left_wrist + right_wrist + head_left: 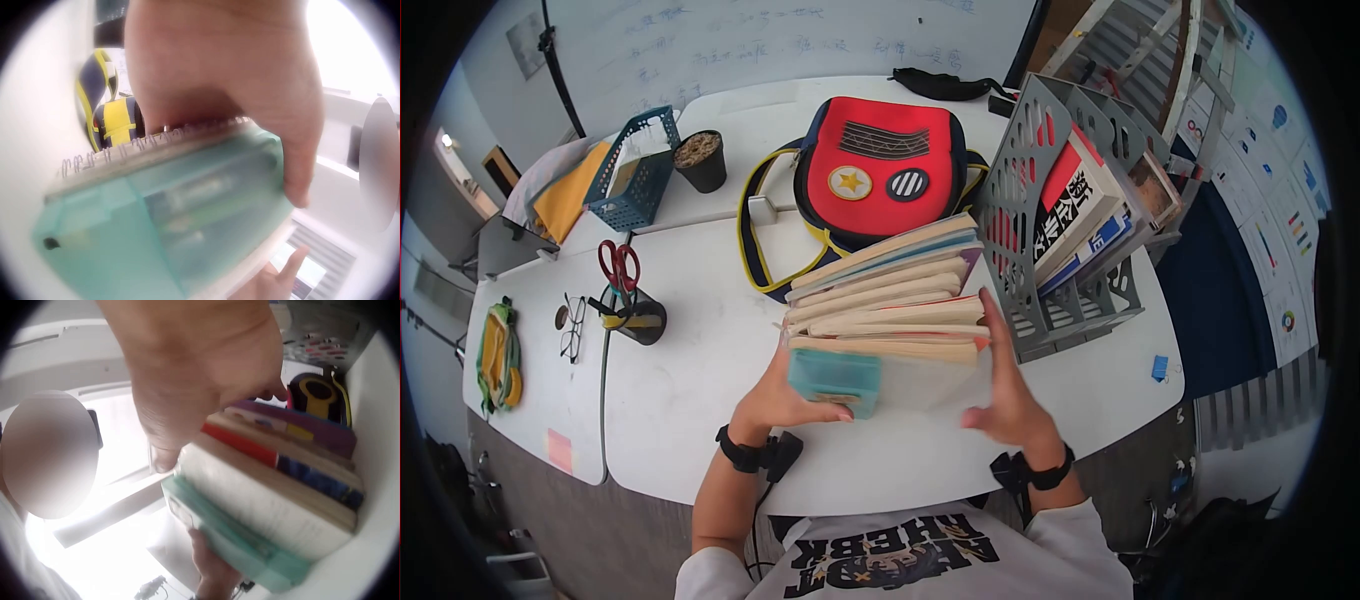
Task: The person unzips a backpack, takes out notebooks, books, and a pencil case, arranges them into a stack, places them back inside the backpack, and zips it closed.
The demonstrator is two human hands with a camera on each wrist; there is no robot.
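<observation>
A row of several books (890,300) stands on the white table in the head view, page edges up. Against its near side is a translucent teal plastic box (835,378) with blurred things inside. My left hand (772,402) holds the left end, thumb bent over the box, its fingers hidden by the books. A spiral-bound notebook (94,177) lies right behind the box in the left wrist view. At the right end, my right hand (1012,388) presses along the books with extended fingers, thumb spread away. A purple-covered book (319,432) is at the far side of the row.
A red backpack (885,165) stands just behind the books. To the right is a grey file rack (1015,215) with books. A pen holder (640,322) with scissors, glasses (573,330), a potted plant (702,165) and a blue basket (632,190) are on the left.
</observation>
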